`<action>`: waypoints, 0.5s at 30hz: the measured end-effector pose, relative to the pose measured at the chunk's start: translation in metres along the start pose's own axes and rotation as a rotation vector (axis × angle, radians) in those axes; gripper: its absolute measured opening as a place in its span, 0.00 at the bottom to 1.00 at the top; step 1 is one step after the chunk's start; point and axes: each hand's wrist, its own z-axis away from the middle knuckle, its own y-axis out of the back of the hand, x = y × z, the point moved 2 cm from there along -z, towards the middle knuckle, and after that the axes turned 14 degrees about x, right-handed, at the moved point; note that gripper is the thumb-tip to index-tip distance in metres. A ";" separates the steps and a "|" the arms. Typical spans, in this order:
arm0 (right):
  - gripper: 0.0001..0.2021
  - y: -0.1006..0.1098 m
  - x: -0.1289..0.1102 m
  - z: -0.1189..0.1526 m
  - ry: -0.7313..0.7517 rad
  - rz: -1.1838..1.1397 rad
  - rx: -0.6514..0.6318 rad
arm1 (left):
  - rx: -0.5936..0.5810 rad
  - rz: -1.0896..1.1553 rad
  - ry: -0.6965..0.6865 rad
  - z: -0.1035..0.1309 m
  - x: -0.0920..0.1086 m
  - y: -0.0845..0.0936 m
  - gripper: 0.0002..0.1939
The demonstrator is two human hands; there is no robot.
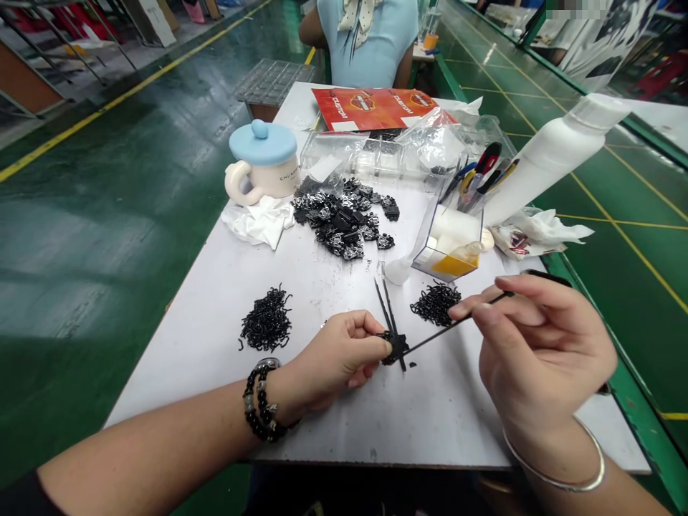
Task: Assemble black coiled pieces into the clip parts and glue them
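Note:
Near the table's front, my left hand pinches a small black part between thumb and fingers. My right hand is closed on a thin black rod, whose far tip meets that part. Dark tweezers lie under or beside the part, pointing away from me. A tiny black scrap rests just right of it. Small curved black pieces form a left pile and a right pile. Farther back is a heap of black and metal parts.
A mug with a blue lid stands at the back left beside crumpled tissue. On the right are a clear pen holder and a white bottle. Clear trays and a red sheet lie behind; a person sits beyond.

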 end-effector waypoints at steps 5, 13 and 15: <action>0.16 0.000 0.000 0.005 -0.026 0.035 -0.035 | 0.014 -0.009 -0.003 0.000 0.000 0.000 0.09; 0.13 0.015 0.007 -0.028 0.191 0.023 0.298 | 0.003 -0.002 0.004 0.000 0.000 0.000 0.10; 0.15 0.029 0.017 -0.044 0.374 0.040 0.355 | 0.002 0.002 0.002 0.001 0.000 0.000 0.11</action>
